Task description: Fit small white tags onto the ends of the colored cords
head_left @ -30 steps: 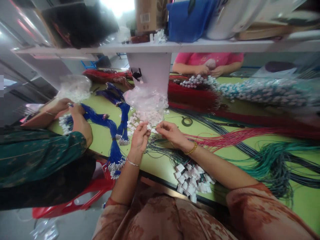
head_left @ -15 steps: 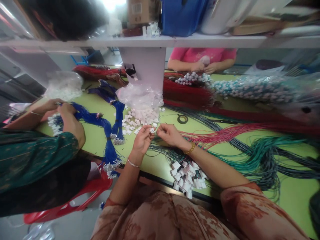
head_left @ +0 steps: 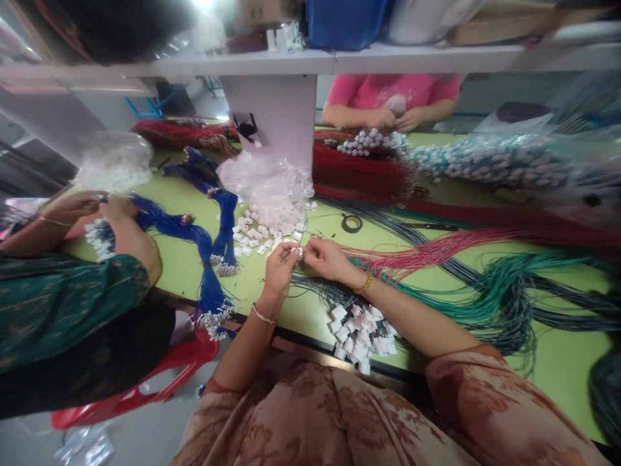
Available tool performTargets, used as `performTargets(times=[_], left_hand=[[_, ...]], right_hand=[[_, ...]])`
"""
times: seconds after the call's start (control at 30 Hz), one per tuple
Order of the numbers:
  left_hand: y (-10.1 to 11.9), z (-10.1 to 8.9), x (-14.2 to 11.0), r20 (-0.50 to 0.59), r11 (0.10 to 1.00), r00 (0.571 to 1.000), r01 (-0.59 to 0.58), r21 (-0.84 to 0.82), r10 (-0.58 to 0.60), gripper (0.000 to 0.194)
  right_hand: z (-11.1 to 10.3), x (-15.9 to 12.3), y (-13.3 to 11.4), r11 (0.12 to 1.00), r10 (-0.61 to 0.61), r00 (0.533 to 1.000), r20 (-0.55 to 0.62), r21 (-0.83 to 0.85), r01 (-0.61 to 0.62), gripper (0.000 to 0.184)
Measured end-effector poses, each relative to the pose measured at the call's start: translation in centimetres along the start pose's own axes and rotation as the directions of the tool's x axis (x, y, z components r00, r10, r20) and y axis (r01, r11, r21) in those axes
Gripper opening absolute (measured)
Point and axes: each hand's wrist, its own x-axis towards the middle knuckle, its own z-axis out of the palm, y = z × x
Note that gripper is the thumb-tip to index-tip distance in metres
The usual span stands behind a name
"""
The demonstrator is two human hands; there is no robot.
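Between finger and thumb, my left hand (head_left: 281,268) pinches a small white plastic connector housing (head_left: 298,251). Close against it, my right hand (head_left: 326,259) is closed in a pinch, seemingly on a thin wire end at the housing; the tip is too small to make out fully. Loose white housings (head_left: 262,233) spill from a clear plastic bag (head_left: 264,178) just beyond my hands. Below my right wrist lies a cluster of white housings fitted on wires (head_left: 361,333). Pink wires (head_left: 427,249) and green wires (head_left: 490,291) run off to the right.
A roll of black tape (head_left: 352,223) and a dark slim tool (head_left: 429,226) lie past my right hand. Blue wire bundles (head_left: 211,285) are to the left, beside a co-worker's arm (head_left: 130,239). A shelf (head_left: 272,63) crosses above; another person in pink (head_left: 392,100) sits opposite.
My hands have come closer together around the white housing, and my right hand's fingers have curled in more. The whole view has shifted slightly. The co-worker at left keeps handling blue wires.
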Motion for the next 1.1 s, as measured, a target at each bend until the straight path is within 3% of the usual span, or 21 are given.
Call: performTargets(times=[0.07, 0.2, 0.3, 0.4, 0.53, 0.73, 0.87, 1.0, 1.1], left_hand=[[0.2, -0.2, 0.0, -0.007, 1.000, 1.000, 0.002, 0.029, -0.002, 0.023], [1.4, -1.4, 0.6, -0.006, 0.993, 0.993, 0.117, -0.021, -0.117, 0.018], [2.1, -2.4, 1.0, 0.028, 0.982, 0.986, 0.167, -0.092, -0.165, 0.013], [2.2, -2.9, 1.2, 0.053, 0.974, 0.982, 0.184, -0.132, -0.179, 0.011], [1.9, -2.9, 1.2, 0.036, 0.972, 0.982, 0.190, -0.136, -0.187, 0.012], [1.8, -2.4, 1.0, 0.026, 0.972, 0.985, 0.171, -0.161, -0.169, 0.016], [1.8, -2.4, 0.8, 0.037, 0.968, 0.985, 0.172, -0.182, -0.168, 0.017], [1.5, -2.5, 0.9, 0.027, 0.962, 0.985, 0.174, -0.210, -0.173, 0.020], [1.2, -2.5, 1.1, 0.028, 0.953, 0.987, 0.160, -0.258, -0.158, 0.021]], right_hand=[[-0.3, 0.3, 0.1, 1.000, -0.002, 1.000, 0.024, 0.010, 0.002, 0.020], [-1.5, 2.0, 1.0, 0.998, -0.014, 0.996, 0.084, 0.059, 0.009, 0.029], [-1.5, 3.3, 1.5, 0.980, 0.028, 0.985, 0.169, -0.199, 0.006, 0.021], [-0.1, 3.9, 1.4, 0.895, 0.110, 0.964, 0.244, -0.446, 0.011, 0.016], [1.0, 4.0, 0.9, 0.837, 0.142, 0.947, 0.288, -0.546, 0.040, 0.021], [-0.8, 3.6, 0.7, 0.886, 0.072, 0.960, 0.270, -0.460, 0.063, 0.021], [-1.3, 3.9, 1.2, 0.924, 0.040, 0.983, 0.178, -0.381, 0.032, 0.018], [-0.7, 4.5, 1.2, 0.990, -0.065, 0.995, 0.081, -0.118, 0.075, 0.014], [-0.2, 4.5, 0.3, 0.987, -0.134, 0.990, 0.046, 0.100, 0.128, 0.013]])
